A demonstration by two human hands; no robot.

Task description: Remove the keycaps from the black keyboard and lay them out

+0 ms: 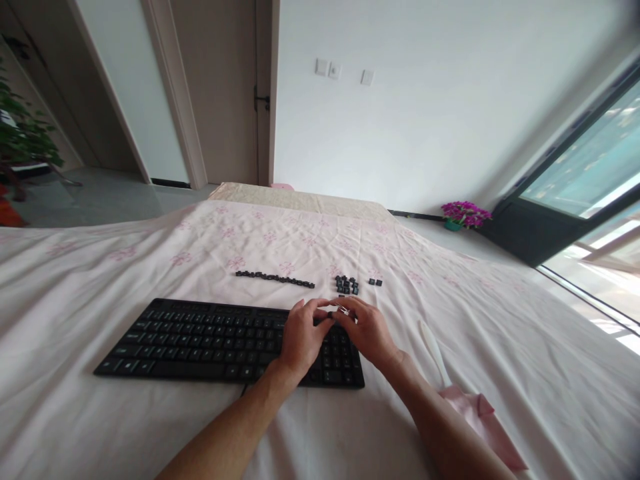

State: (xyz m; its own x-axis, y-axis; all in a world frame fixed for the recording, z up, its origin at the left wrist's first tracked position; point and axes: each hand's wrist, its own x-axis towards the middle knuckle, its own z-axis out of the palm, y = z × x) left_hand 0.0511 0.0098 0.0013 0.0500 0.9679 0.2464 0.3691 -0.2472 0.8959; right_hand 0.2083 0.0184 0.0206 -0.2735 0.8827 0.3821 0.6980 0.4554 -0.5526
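A black keyboard [200, 340] lies on the pale floral cloth. My left hand [304, 333] is over its right part, thumb and fingers closed around a small dark piece [330, 315], probably a keycap. Meeting it at the fingertips, my right hand [366, 330] is closed on a thin shiny metal object [343, 309], too small to make out. Beyond the keyboard runs a row of black keycaps [275, 277]. A cluster of keycaps [347, 285] sits just past my hands, with two more keycaps [375, 282] to its right.
To the right of my right forearm lie a white strip-like object [434, 353] and a folded pink cloth [483, 420]. A cable [244, 390] leaves the keyboard's near edge. Purple flowers [466, 214] stand on the floor beyond the cloth-covered surface [150, 267].
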